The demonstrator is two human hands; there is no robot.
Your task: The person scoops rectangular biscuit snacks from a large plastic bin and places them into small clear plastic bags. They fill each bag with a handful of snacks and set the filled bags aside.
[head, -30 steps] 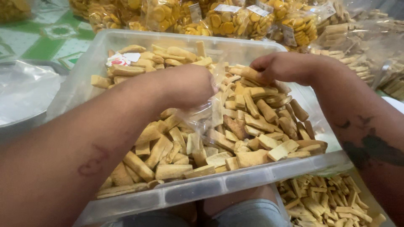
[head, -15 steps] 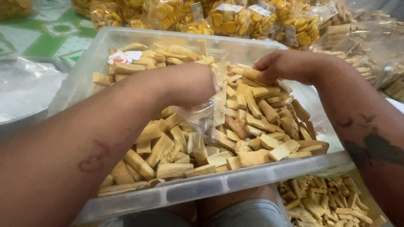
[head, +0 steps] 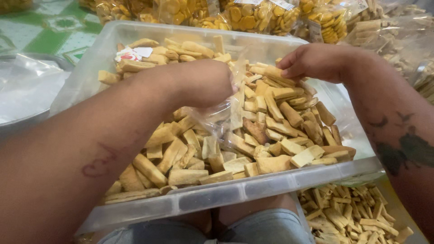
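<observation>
Your left hand (head: 203, 83) reaches in from the lower left with the forearm laid across the clear plastic tub (head: 253, 192), fingers curled shut on the mouth of a clear plastic bag (head: 221, 115) that hangs down among the biscuits. Your right hand (head: 316, 61) comes in from the right, wrist bent down, fingertips pinched narrow on a few pale yellow biscuit sticks (head: 271, 72) at the top of the heap, just beside the bag's opening. The tub rests over your lap and is heaped with biscuit pieces (head: 280, 135), mostly short sticks and wedges; a small red and white label (head: 129, 54) lies on them near the far left corner. Beyond the tub, sealed bags of round yellow crackers (head: 244, 16) stand in a row. Lower right, beneath the tub's edge, a second container (head: 352, 217) holds thinner sticks.
</observation>
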